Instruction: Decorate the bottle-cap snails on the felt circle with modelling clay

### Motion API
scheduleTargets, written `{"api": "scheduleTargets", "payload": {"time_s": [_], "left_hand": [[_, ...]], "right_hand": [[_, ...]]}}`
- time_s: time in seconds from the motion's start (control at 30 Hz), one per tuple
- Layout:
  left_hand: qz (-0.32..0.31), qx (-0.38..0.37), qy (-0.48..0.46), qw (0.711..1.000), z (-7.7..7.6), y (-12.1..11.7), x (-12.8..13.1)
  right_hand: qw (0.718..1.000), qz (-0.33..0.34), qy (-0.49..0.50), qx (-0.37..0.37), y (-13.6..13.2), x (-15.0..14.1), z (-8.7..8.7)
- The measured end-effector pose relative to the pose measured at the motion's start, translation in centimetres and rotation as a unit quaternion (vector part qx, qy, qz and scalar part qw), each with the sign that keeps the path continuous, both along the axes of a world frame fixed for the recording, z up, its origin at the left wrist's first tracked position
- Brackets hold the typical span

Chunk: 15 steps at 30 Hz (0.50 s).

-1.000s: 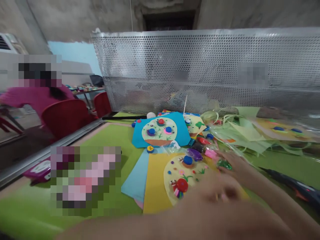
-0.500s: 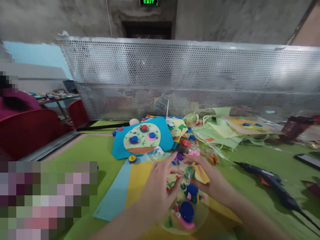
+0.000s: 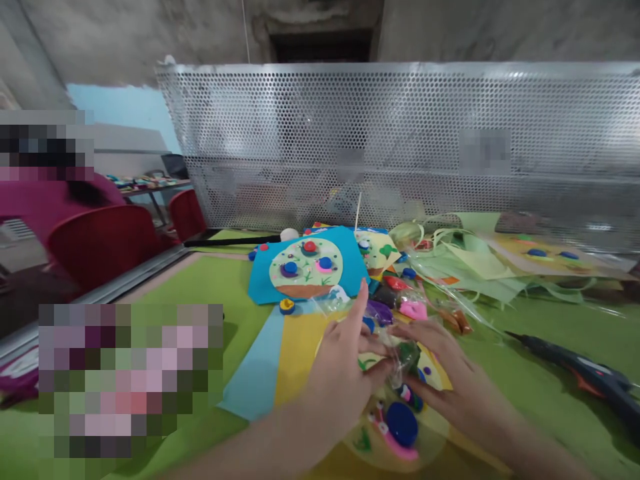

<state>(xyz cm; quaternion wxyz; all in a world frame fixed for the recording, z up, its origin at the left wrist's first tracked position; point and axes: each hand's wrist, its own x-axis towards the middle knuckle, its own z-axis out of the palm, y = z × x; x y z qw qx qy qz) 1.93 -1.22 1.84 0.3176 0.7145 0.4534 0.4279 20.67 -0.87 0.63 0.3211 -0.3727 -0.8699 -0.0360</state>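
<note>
Both hands converge on a sm. green clay packet [image 3: 409, 358], held just above the pale oval [image 3: 430, 441] on a yellow sheet [image 3: 300, 353], mid-tabletop [image 3: 207, 290]. L hand [image 3: 335, 360] pinches the clear film btwn thumb & bent fingers, its index finger sticking up & out of the grip; R hand [image 3: 453, 363] closes on the far side of the same packet, thumb below, forefinger above. Exact fingertip contact is partly hidden by film & glare, so how firm the grip is, can't tell.

Best technique, by the look of it: keep the pinch on loose film rather than on the clay, which is prob. soft & would dent; work w/ small opposed moves, thumbs close together, so film doesn't slip or tear. Wrists s/b kept high: a blue-shelled snail [image 3: 401, 425] w/ pink foot sits on the oval right under the R hand, & a dropped packet or low palm could smear it. Shifting a bit toward the bare L side of the sheet would be safer.

Nearby: purple [image 3: 379, 312] & pink clay packets [image 3: 413, 309] just beyond the fingers; a hot-glue gun [image 3: 575, 373] lies to the R, well clear of the R forearm.
</note>
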Motion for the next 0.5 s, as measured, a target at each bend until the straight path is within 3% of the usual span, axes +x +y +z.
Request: {"api": "scheduleTargets", "payload": {"time_s": [0.37, 0.5], "left_hand": [[0.022, -0.097, -0.061, 0.993, -0.1, -0.4, 0.1], [-0.012, -0.056, -0.063, 0.996, 0.0, -0.4, -0.1]], "right_hand": [[0.999, 0.006, 0.004, 0.042, 0.4, 0.2, -0.9], [0.999, 0.002, 0.015, 0.042, 0.4, 0.6, -1.1]]}}
